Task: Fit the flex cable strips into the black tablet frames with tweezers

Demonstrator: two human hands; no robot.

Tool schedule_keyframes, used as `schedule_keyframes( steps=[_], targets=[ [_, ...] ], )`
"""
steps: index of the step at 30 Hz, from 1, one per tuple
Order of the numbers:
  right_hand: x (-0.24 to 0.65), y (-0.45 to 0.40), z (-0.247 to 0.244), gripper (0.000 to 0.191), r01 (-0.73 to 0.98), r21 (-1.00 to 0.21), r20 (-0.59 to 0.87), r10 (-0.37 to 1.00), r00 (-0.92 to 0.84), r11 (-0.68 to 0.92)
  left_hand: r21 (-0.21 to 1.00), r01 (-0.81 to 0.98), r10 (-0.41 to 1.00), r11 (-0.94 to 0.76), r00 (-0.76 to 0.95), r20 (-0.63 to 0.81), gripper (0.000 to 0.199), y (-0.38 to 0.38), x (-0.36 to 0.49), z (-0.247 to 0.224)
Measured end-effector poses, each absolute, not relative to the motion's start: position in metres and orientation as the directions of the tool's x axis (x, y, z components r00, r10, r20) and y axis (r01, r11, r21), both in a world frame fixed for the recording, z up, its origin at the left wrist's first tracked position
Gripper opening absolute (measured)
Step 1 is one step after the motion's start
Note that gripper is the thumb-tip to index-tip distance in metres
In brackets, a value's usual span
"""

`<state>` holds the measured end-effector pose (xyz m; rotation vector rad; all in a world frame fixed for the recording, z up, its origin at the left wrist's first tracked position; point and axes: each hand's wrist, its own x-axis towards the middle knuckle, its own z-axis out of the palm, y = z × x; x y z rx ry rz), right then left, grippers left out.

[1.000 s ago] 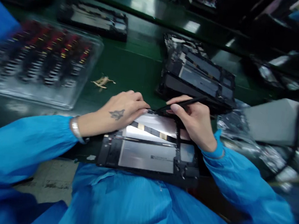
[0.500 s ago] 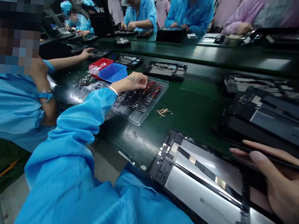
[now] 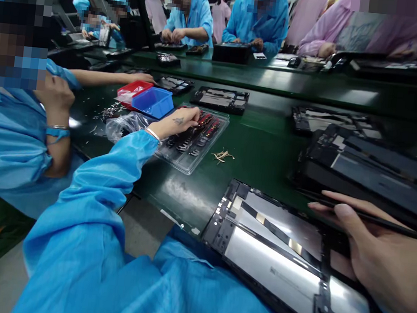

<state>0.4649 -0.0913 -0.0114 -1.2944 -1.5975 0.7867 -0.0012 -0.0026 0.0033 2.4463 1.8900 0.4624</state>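
Observation:
My left hand [image 3: 180, 123] is over a clear plastic tray [image 3: 189, 167] that holds rows of small dark parts with red and orange bits. Its fingers are pinched together at the parts, and whatever lies between the fingertips is hidden. With its fingers closed round slim black tweezers [image 3: 367, 213], my right hand [image 3: 386, 257] rests at the right side of an opened tablet [image 3: 272, 261]. This tablet lies in front of me, its silver battery and dark ribbon cable facing up. The tweezers point left, above the tablet's far edge.
More opened tablets [image 3: 380, 168] lie stacked at right, with another [image 3: 219, 100] farther back. A red bin [image 3: 135, 90] and a blue bin [image 3: 152, 103] stand behind the tray. Tan strips [image 3: 223, 156] lie beside it. A co-worker's arm [image 3: 105, 77] reaches in from the left.
My left hand has come down slightly onto the tray's parts. The co-worker's arm at left has stretched farther right behind the red bin. My right hand still holds the tweezers; the view has shifted slightly.

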Motion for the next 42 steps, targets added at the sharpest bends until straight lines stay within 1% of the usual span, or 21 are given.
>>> schedule_keyframes(
  steps=[3,4,5,6,7,8,10,11,12,14,16,18,21,24,26,28,31,35,38,40,42],
  targets=[
    [0.464,-0.092,-0.002,0.029,0.503,-0.760,0.383,0.909,-0.164,0.411,0.195,0.942,0.941,-0.272,0.218,0.258,0.010,-0.024,0.006,0.027],
    [0.459,-0.093,0.002,0.031,0.484,-0.751,0.401,0.893,-0.206,0.449,0.181,0.942,0.934,-0.282,0.226,0.276,0.010,-0.034,0.014,0.037],
    [0.452,-0.094,0.005,0.029,0.414,-0.796,0.369,0.896,-0.245,0.441,0.161,0.942,0.924,-0.296,0.239,0.298,0.012,-0.045,0.027,0.047],
    [0.443,-0.095,0.007,0.026,0.302,-0.876,0.292,0.912,-0.287,0.376,0.107,0.941,0.903,-0.321,0.270,0.334,0.015,-0.057,0.044,0.057],
    [0.433,-0.096,0.009,0.024,0.171,-0.952,0.184,0.922,-0.342,0.253,0.052,0.939,0.878,-0.339,0.296,0.376,0.019,-0.070,0.065,0.065],
    [0.421,-0.097,0.009,0.025,0.052,-0.995,0.052,0.912,-0.408,0.080,0.004,0.930,0.852,-0.369,0.336,0.400,0.023,-0.082,0.088,0.071],
    [0.399,-0.099,0.007,0.034,-0.094,-0.976,-0.113,0.830,-0.547,-0.195,-0.067,0.899,0.799,-0.432,0.416,0.435,0.036,-0.107,0.133,0.073],
    [0.391,-0.100,0.005,0.037,-0.139,-0.954,-0.135,0.797,-0.589,-0.265,-0.123,0.845,0.750,-0.521,0.522,0.406,0.041,-0.117,0.153,0.069],
    [0.386,-0.100,0.003,0.037,-0.179,-0.934,-0.141,0.781,-0.609,-0.308,-0.203,0.762,0.668,-0.615,0.640,0.379,0.040,-0.125,0.169,0.064],
    [0.382,-0.102,0.000,0.035,-0.238,-0.910,-0.139,0.791,-0.595,-0.339,-0.413,0.536,0.407,-0.737,0.838,0.363,0.034,-0.135,0.188,0.050],
    [0.384,-0.103,-0.001,0.030,-0.260,-0.902,-0.158,0.825,-0.543,-0.344,-0.596,0.361,0.154,-0.717,0.917,0.369,0.024,-0.136,0.195,0.037],
    [0.389,-0.104,0.000,0.028,-0.251,-0.911,-0.173,0.855,-0.489,-0.328,-0.675,0.303,0.036,-0.673,0.925,0.379,0.019,-0.132,0.196,0.028],
    [0.393,-0.102,0.001,0.027,-0.221,-0.942,-0.136,0.889,-0.437,-0.253,-0.666,0.293,0.001,-0.686,0.916,0.402,0.018,-0.125,0.199,0.023],
    [0.394,-0.099,0.001,0.025,-0.169,-0.976,-0.059,0.918,-0.393,-0.135,-0.559,0.273,-0.036,-0.783,0.877,0.479,0.015,-0.120,0.202,0.020],
    [0.394,-0.098,0.001,0.024,-0.107,-0.993,0.003,0.927,-0.375,-0.040,-0.435,0.376,0.057,-0.818,0.806,0.589,0.012,-0.116,0.201,0.019],
    [0.395,-0.099,0.002,0.021,-0.026,-0.997,0.075,0.924,-0.374,0.070,-0.331,0.552,0.232,-0.766,0.717,0.658,0.010,-0.114,0.197,0.019],
    [0.397,-0.101,0.003,0.013,0.126,-0.947,0.228,0.897,-0.377,0.294,-0.292,0.674,0.409,-0.678,0.676,0.613,0.008,-0.113,0.193,0.020],
    [0.399,-0.101,0.003,0.011,0.270,-0.789,0.420,0.806,-0.417,0.552,-0.257,0.687,0.485,-0.679,0.683,0.546,0.013,-0.119,0.193,0.023],
    [0.400,-0.100,0.002,0.012,0.290,-0.722,0.459,0.749,-0.478,0.628,-0.231,0.690,0.525,-0.686,0.689,0.500,0.016,-0.123,0.195,0.023],
    [0.400,-0.100,0.002,0.012,0.289,-0.705,0.459,0.728,-0.510,0.647,-0.214,0.684,0.530,-0.697,0.693,0.488,0.017,-0.121,0.193,0.023],
    [0.400,-0.100,0.002,0.011,0.304,-0.707,0.446,0.736,-0.510,0.639,-0.162,0.703,0.556,-0.692,0.663,0.501,0.017,-0.112,0.184,0.022]
  ],
)
